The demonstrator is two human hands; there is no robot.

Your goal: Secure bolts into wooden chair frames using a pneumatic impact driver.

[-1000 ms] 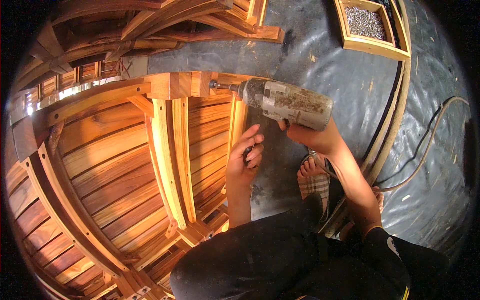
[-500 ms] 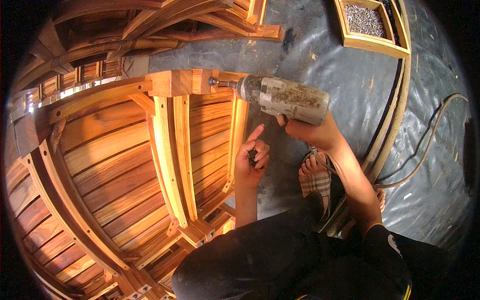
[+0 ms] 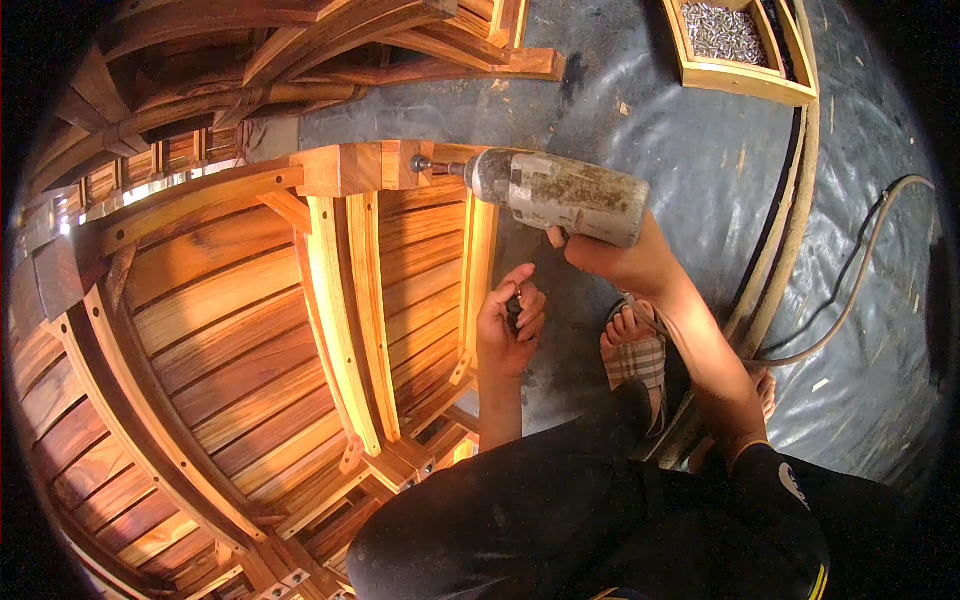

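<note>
A scuffed grey power driver point(image 3: 575, 197) is gripped in my right hand point(image 3: 622, 265), with one finger at its trigger. Its socket tip meets the end block point(image 3: 403, 166) of a slatted wooden furniture frame point(image 3: 250, 335); a bolt head there is hard to make out. My left hand point(image 3: 513, 322) is raised below the driver, beside the frame's right leg. Its fingers curl inward around something small and dark, too hidden to name. Dark bolt holes dot the frame's curved rails point(image 3: 340, 330).
More wooden furniture point(image 3: 340, 60) stands at the far left. A wooden box point(image 3: 745, 85) of small metal fasteners point(image 3: 722, 35) sits far right. A cord point(image 3: 865, 270) runs across the black floor sheet point(image 3: 690, 140). My sandalled foot point(image 3: 635, 355) is below my right arm.
The driver shifts slightly left, its tip still at the end block. My left hand's index finger has curled in, and the hand has moved slightly right.
</note>
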